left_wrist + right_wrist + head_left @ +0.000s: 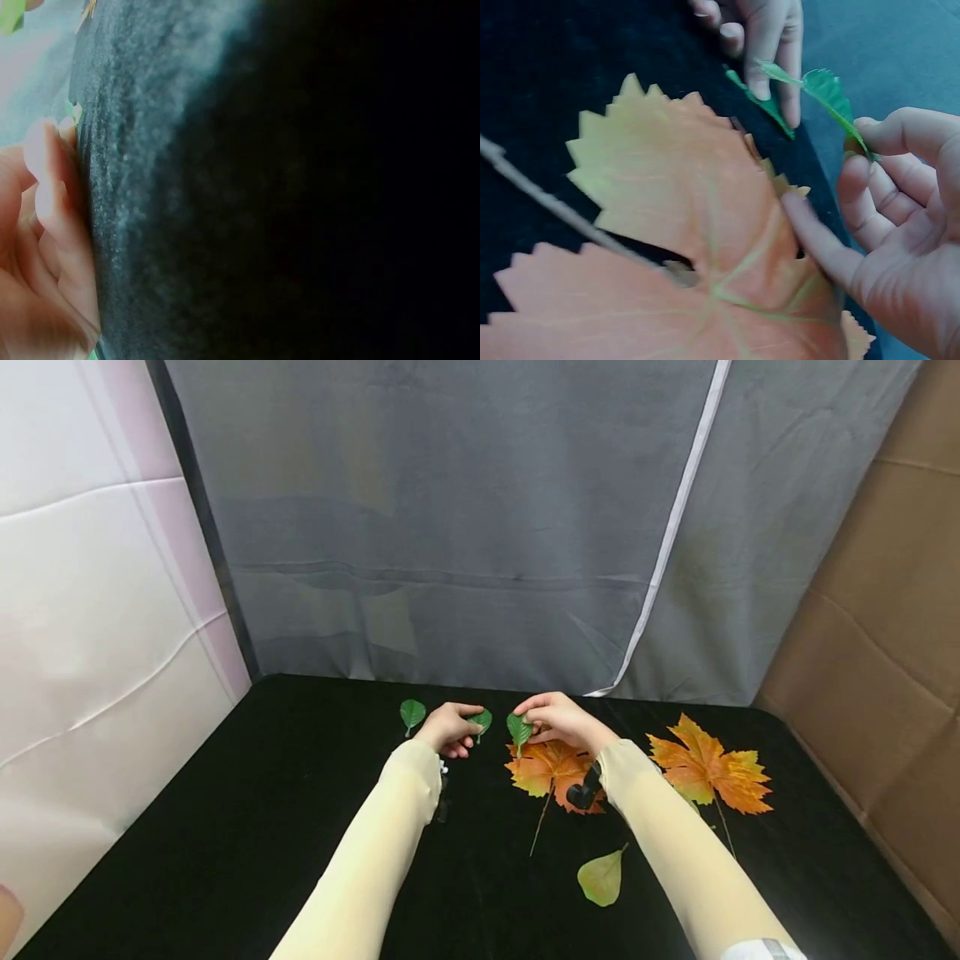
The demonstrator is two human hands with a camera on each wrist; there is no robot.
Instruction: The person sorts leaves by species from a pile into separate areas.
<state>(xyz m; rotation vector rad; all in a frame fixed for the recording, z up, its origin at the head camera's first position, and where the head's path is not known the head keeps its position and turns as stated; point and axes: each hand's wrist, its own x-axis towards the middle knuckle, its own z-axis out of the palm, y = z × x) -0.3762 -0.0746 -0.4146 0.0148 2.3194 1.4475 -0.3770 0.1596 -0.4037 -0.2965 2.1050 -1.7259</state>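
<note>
My right hand [564,720] pinches a small green leaf [518,728] between thumb and forefinger, raised above the table. In the right wrist view that leaf [829,94] tilts with its stem toward the other hand, and one lower finger [821,236] is at the edge of an orange maple leaf [705,195]. To the left, my left hand [448,727] holds a second green leaf [483,720] between thumb and forefinger, low at the black cloth. A third green leaf [412,712] lies just left of that hand. The left wrist view shows mostly dark cloth and the left fingers [56,202].
Under the right wrist lies the orange maple leaf [542,772] with its long stem. Another maple leaf [708,764] lies at the right, partly over a greenish leaf. A yellow-green leaf [602,878] lies nearer. A grey curtain [450,527] hangs behind the black table [225,827].
</note>
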